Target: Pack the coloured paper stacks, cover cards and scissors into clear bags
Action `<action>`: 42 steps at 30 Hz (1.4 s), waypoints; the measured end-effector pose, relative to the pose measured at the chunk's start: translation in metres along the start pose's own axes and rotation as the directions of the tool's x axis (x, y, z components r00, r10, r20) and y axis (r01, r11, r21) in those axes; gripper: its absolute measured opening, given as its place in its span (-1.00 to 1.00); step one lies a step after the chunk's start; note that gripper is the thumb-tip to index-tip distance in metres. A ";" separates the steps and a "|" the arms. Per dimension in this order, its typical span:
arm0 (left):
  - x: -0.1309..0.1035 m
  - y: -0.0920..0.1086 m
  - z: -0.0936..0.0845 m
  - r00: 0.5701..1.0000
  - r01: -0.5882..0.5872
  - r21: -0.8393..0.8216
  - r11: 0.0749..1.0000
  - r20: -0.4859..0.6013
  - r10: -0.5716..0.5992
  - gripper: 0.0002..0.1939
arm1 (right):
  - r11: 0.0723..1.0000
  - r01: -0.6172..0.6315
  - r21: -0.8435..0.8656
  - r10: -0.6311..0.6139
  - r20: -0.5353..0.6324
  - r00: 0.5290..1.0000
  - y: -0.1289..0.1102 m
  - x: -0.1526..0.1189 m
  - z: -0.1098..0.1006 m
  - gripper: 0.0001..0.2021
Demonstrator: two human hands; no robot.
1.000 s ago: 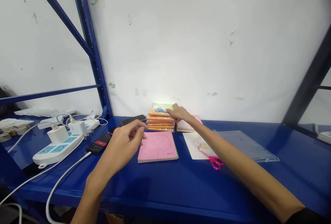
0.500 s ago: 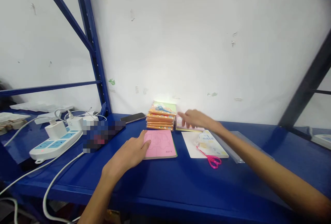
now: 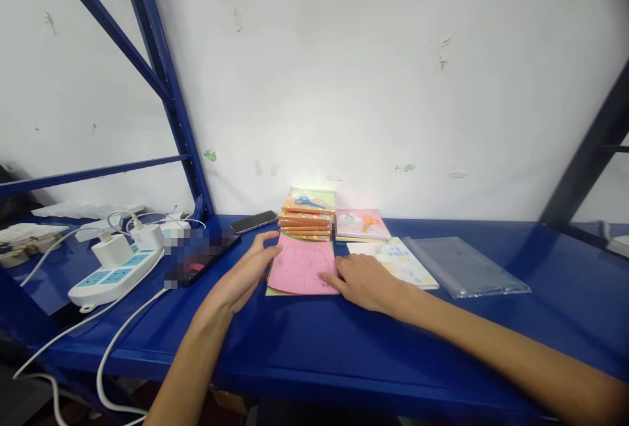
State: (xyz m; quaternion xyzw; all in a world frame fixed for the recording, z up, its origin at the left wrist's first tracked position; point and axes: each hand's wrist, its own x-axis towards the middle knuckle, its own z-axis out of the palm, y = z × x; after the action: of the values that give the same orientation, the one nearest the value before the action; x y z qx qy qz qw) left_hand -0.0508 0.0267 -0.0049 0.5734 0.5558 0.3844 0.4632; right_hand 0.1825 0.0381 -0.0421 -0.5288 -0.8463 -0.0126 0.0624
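Observation:
A stack of pink paper (image 3: 303, 267) with a car line drawing lies on the blue table, a green edge showing beneath it. My left hand (image 3: 249, 267) is at its left edge, fingers stretched and apart, thumb by the paper. At the right edge, my right hand (image 3: 366, 280) has its thumb on top of the pink paper and its other fingers curled beside it, partly hidden. Just behind the right hand is a white booklet (image 3: 405, 263) with blue and yellow print, partly covered by that hand.
Behind the paper stands a pile of orange craft packs (image 3: 305, 219) with blue scissors on top. Beside it lies a pink pack (image 3: 350, 224) with orange scissors (image 3: 371, 221). A clear plastic sleeve (image 3: 469, 267) is at right; a phone (image 3: 253, 221) and power strip (image 3: 115, 275) are left.
My right hand has come from the back pack down to the pink paper's right edge. The paper is now skewed over its green layer. Pink scissors on the booklet are no longer visible.

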 end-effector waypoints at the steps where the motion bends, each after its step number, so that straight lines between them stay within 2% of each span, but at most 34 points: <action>1: 0.000 0.001 -0.001 1.000 0.011 -0.049 0.999 -0.006 -0.011 -0.37 | 1.000 -0.002 -0.006 0.002 -0.006 1.000 0.000 -0.001 0.000 -0.40; 4: 0.000 0.002 -0.001 0.999 0.030 -0.129 0.991 -0.040 -0.036 -0.40 | 1.000 -0.012 -0.014 0.012 -0.016 1.000 -0.001 -0.002 0.001 -0.41; 11: 0.001 0.000 0.012 0.995 0.030 -0.199 0.980 -0.087 -0.049 -0.49 | 1.000 -0.023 0.003 0.023 -0.014 1.000 -0.004 -0.003 -0.001 -0.43; 20: 0.004 0.003 0.010 0.988 0.012 -0.315 0.949 -0.141 -0.060 -0.36 | 0.999 -0.029 0.018 0.030 -0.024 0.999 -0.004 -0.003 0.000 -0.44; 27: 0.003 0.003 0.020 0.979 -0.123 -0.306 0.944 -0.195 0.064 -0.26 | 0.999 -0.026 0.023 0.027 -0.024 0.999 -0.004 -0.005 -0.001 -0.43; 32: 0.007 -0.002 0.019 0.947 -0.120 -0.181 0.976 -0.317 0.058 -0.33 | 0.999 -0.026 0.021 0.026 -0.022 0.999 -0.004 -0.005 -0.001 -0.42; 34: 0.008 -0.004 0.017 0.953 -0.091 -0.171 0.981 -0.299 0.037 -0.28 | 0.999 -0.025 0.023 0.025 -0.023 0.999 -0.003 -0.005 0.000 -0.41; 37: 0.006 -0.004 0.014 0.979 -0.050 -0.192 0.980 -0.204 0.010 -0.14 | 0.999 -0.020 0.032 0.021 -0.027 0.999 -0.002 -0.005 0.001 -0.42; 42: 0.004 -0.002 0.017 0.992 -0.060 -0.186 0.981 -0.118 0.038 -0.12 | 0.998 -0.016 0.056 0.018 -0.036 0.999 -0.001 -0.005 0.001 -0.43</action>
State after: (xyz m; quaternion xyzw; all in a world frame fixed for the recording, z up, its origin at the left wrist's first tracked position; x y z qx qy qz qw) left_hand -0.0345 0.0284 -0.0115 0.5175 0.5277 0.4790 0.4736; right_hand 0.1833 0.0329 -0.0435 -0.5336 -0.8407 0.0018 0.0924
